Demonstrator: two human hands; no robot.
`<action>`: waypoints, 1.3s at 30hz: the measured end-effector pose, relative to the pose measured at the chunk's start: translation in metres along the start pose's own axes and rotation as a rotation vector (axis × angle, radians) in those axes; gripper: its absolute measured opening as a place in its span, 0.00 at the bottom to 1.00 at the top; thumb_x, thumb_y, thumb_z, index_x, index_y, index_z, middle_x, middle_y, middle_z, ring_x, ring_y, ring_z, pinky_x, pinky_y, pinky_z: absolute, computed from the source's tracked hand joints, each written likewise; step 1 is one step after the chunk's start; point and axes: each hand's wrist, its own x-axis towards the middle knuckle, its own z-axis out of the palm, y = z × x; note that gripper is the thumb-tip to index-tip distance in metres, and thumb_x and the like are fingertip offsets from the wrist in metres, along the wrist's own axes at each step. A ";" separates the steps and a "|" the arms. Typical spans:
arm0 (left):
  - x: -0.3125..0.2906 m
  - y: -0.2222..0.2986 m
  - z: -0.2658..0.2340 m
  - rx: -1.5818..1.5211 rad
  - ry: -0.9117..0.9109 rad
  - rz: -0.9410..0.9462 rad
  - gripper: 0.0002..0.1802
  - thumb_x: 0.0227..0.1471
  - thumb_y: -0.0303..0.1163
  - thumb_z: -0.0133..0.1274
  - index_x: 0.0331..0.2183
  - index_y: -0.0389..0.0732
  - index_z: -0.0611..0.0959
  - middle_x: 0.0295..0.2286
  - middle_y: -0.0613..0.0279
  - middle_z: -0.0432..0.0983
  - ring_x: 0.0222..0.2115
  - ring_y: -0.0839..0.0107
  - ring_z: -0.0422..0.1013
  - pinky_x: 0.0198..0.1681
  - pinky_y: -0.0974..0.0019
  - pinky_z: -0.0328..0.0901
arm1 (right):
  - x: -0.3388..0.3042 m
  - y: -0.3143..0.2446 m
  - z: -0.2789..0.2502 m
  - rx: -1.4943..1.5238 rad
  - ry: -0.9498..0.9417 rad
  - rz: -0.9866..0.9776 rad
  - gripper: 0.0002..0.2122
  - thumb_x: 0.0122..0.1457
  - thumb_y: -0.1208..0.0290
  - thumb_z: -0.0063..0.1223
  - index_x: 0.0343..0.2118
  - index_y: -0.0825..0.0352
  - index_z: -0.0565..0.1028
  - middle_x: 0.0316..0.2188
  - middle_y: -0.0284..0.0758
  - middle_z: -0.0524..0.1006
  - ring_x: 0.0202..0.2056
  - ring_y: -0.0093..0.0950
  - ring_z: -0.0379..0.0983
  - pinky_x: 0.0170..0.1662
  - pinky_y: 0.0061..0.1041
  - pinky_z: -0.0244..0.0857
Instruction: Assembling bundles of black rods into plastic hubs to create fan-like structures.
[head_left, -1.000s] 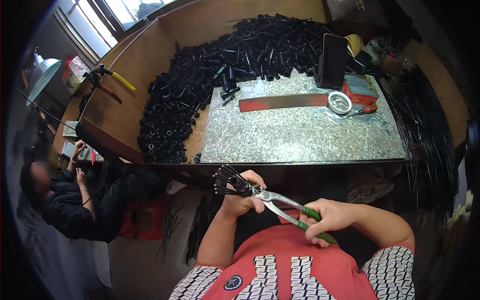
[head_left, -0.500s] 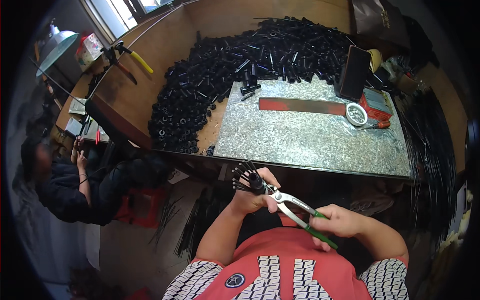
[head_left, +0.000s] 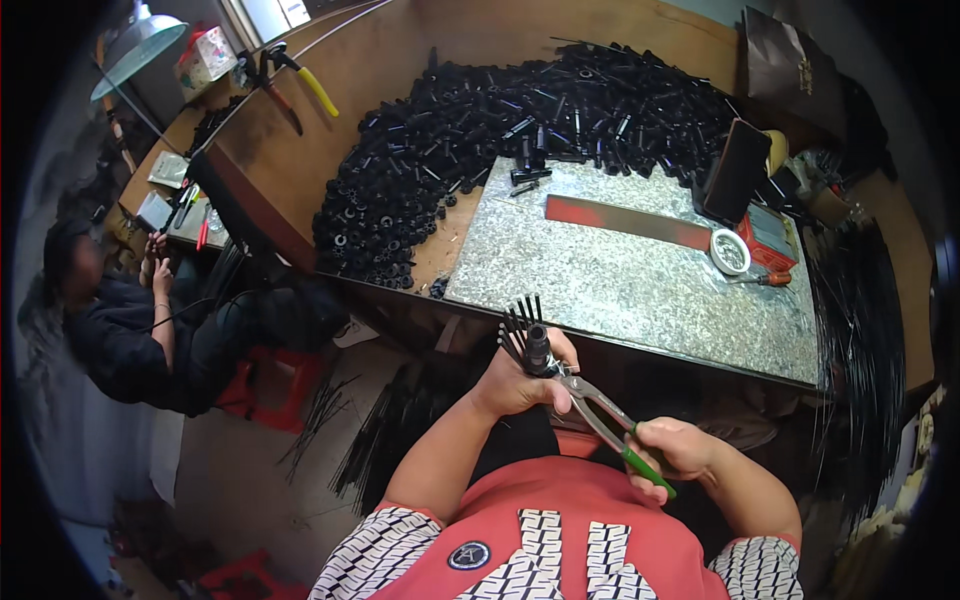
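To the left of the speckled slab [head_left: 600, 280], a co-worker [head_left: 135, 335] sits apart from my station. Next along, bordering the slab's left and rear edges, a heap of black tubular parts [head_left: 400, 180] covers much of the counter [head_left: 455, 235]. In front of the slab's near edge, my left hand [head_left: 525, 385] is closed around a black hub [head_left: 538, 345]. Step in hand, in my judgement: plier work at the base of this hub. The next move calls for a firm left grip and even pressure on the handles. Appearance of hub: dark, tubular, hollow-ended, with slim black rods [head_left: 510, 342] fanned along its left side toward the slab; bright metal shows at its base, too small to identify. To the hub's right, the pliers [head_left: 582, 388] meet that base; my right hand [head_left: 675, 447] is wrapped around their green handles. Right of the slab, long black strands [head_left: 860, 310] hang in a bundle.
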 end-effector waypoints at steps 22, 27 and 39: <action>0.004 -0.022 0.014 0.184 0.024 0.136 0.44 0.24 0.52 0.68 0.38 0.36 0.65 0.15 0.77 0.62 0.17 0.87 0.59 0.22 0.81 0.52 | -0.019 -0.043 0.011 -1.265 0.339 -0.377 0.16 0.61 0.59 0.47 0.41 0.69 0.69 0.31 0.46 0.75 0.32 0.44 0.74 0.36 0.37 0.66; -0.001 -0.031 0.017 0.212 0.194 0.158 0.35 0.21 0.45 0.72 0.27 0.38 0.69 0.21 0.72 0.65 0.21 0.81 0.61 0.27 0.74 0.57 | -0.006 -0.033 0.017 -1.314 0.500 -0.294 0.16 0.59 0.57 0.51 0.28 0.68 0.68 0.20 0.46 0.74 0.25 0.49 0.71 0.28 0.41 0.64; 0.001 -0.012 0.013 -0.134 0.045 -0.026 0.44 0.24 0.48 0.70 0.38 0.40 0.60 0.13 0.76 0.58 0.16 0.84 0.56 0.20 0.78 0.52 | -0.020 -0.029 0.012 -1.761 0.831 -0.719 0.12 0.49 0.65 0.60 0.24 0.65 0.68 0.20 0.38 0.69 0.22 0.39 0.70 0.24 0.35 0.63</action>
